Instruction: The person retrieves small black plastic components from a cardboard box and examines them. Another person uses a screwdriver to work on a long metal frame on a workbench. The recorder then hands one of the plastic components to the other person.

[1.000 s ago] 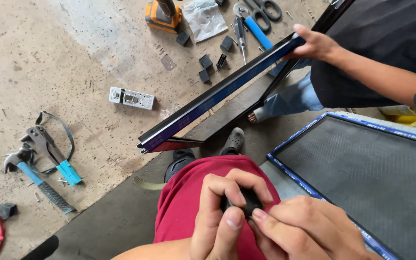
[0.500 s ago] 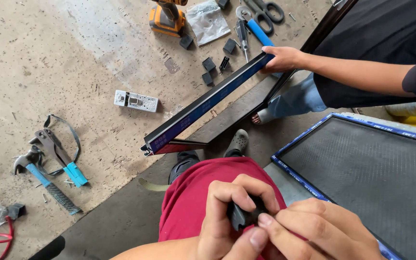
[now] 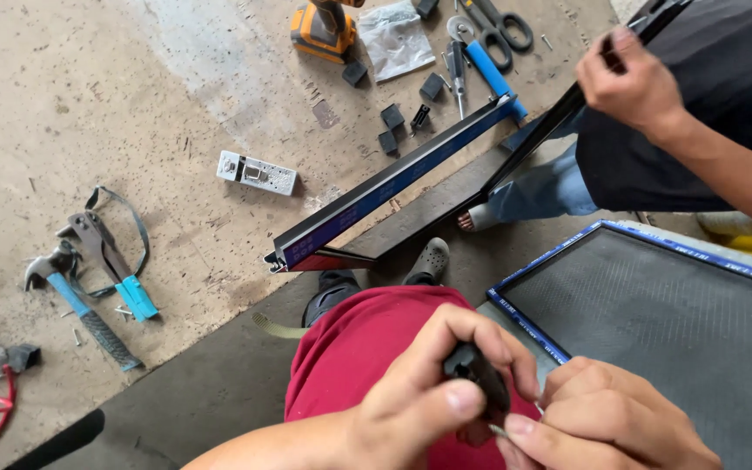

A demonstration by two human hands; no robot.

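While we are gripping the small black plastic piece (image 3: 476,370) just above our red-clad knee (image 3: 367,348), we are keeping it low and close in, where both hands can steady each other; our left hand (image 3: 419,400) is curled around it, thumb and forefinger pinching its body, and our right hand (image 3: 607,418) is closed in beside it, fingertips pressing at its lower end, where a thin pale sliver is showing, too small to tell what it is; to do this well, we are judging that a firm pinch and small, straight pressure matter more than force, since the piece is short and could twist or slip out between the fingers; we are also keeping our knuckles off the blue-edged mesh screen (image 3: 654,322) lying just beside our right hand; further out, another person's hand (image 3: 628,83) is holding one end of a long black and blue frame bar (image 3: 393,178), whose near end is resting close to our shoe (image 3: 428,259), so we are minding that it does not swing toward us; on the concrete floor (image 3: 89,104) more black pieces (image 3: 391,129) are lying near the far part of the bar, with a drill (image 3: 324,26), scissors (image 3: 502,22), a hammer (image 3: 80,305) and pliers (image 3: 110,261) well apart.
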